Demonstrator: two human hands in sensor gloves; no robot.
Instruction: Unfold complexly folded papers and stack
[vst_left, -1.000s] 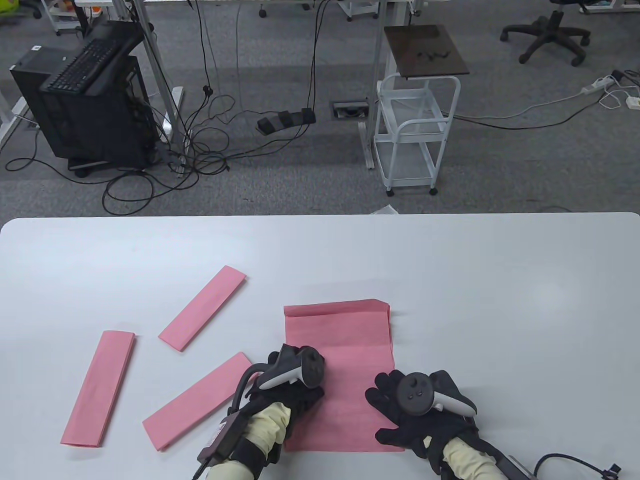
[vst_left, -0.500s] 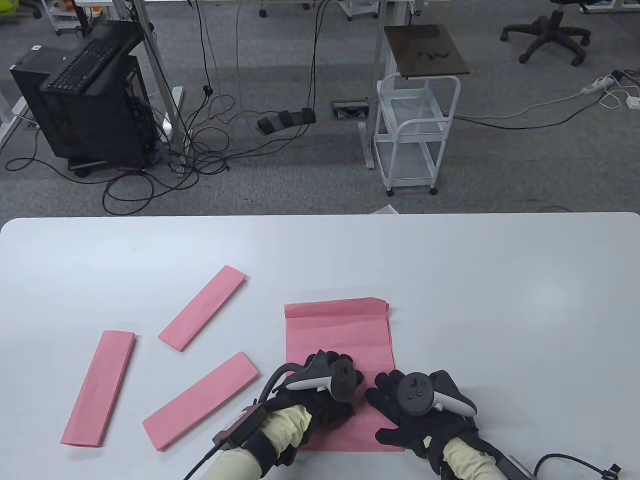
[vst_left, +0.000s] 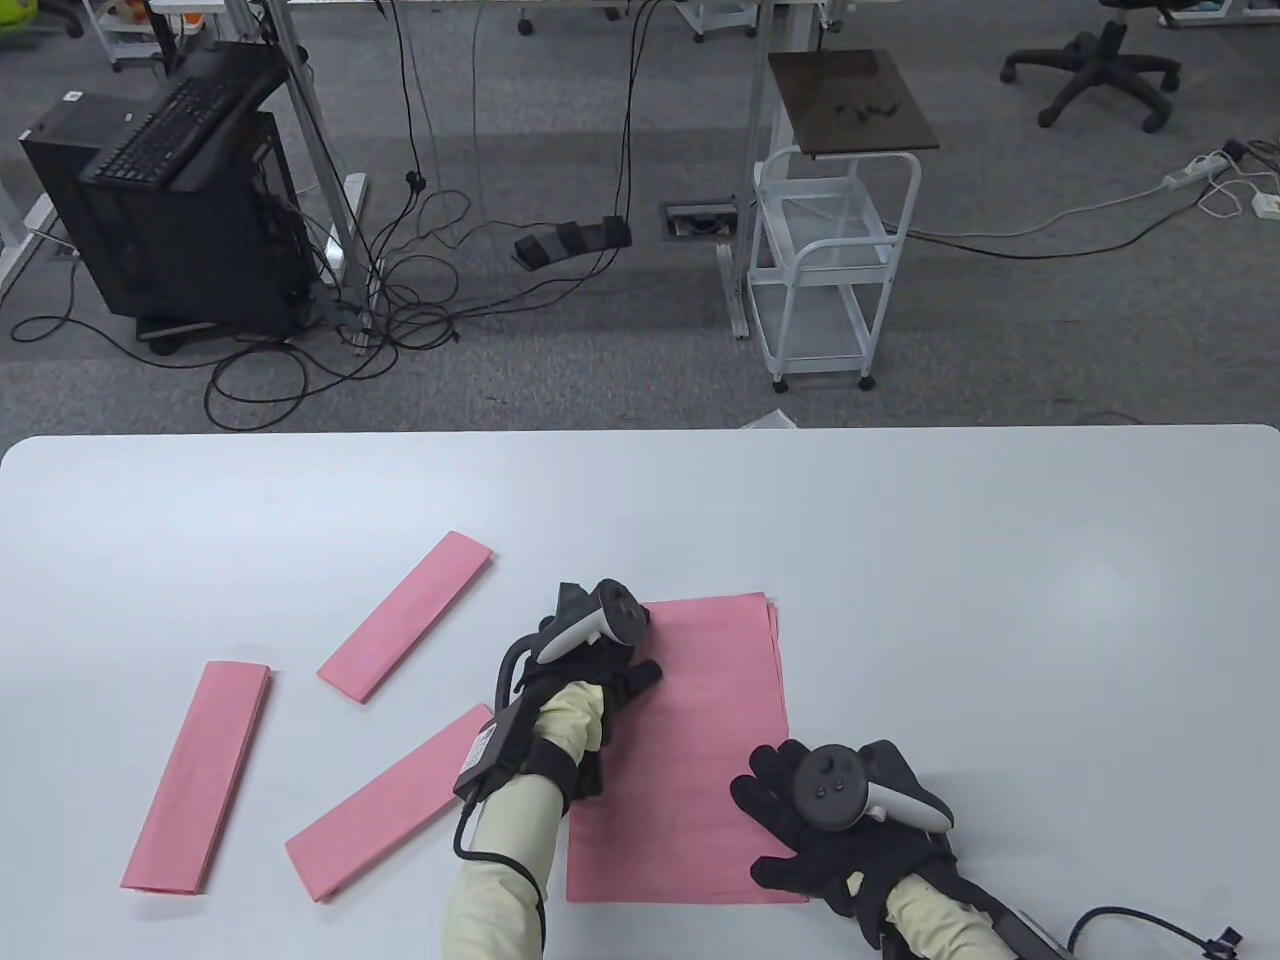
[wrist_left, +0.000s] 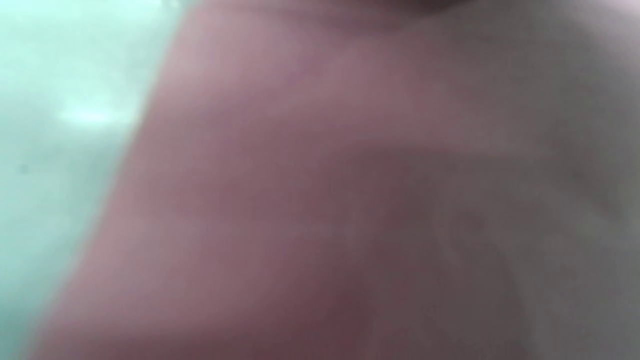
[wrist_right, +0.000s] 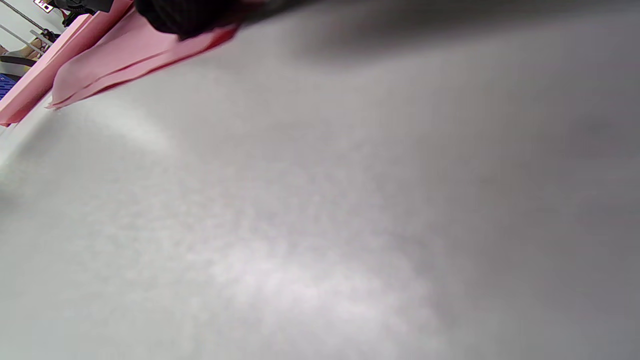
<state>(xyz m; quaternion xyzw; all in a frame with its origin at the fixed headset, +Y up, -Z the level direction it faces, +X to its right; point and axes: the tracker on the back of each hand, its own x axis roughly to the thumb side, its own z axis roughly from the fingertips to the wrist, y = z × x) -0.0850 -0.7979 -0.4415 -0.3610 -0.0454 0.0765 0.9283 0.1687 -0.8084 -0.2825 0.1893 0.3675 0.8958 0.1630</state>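
Note:
A stack of unfolded pink sheets (vst_left: 700, 760) lies flat on the white table (vst_left: 1000, 600) near the front middle. My left hand (vst_left: 585, 655) rests on the sheet's far left part, thumb stretched out over the paper; its fingers are hidden under the tracker. My right hand (vst_left: 775, 800) lies flat with spread fingers on the sheet's near right corner. Three folded pink strips lie to the left: one (vst_left: 405, 615) further back, one (vst_left: 200, 775) at far left, one (vst_left: 390, 800) beside my left forearm. The left wrist view shows only blurred pink paper (wrist_left: 320, 200). In the right wrist view a gloved fingertip (wrist_right: 185, 17) presses the sheets' edges (wrist_right: 125, 55).
Bare white tabletop (wrist_right: 320, 200) stretches to the right of the sheets and across the back. Beyond the far edge stand a white wire cart (vst_left: 830, 260), a black computer tower (vst_left: 170, 200) and floor cables.
My left hand slid from the sheet's near part up to its far left edge. The raised far flap of the sheet now lies flat. The right hand stayed put.

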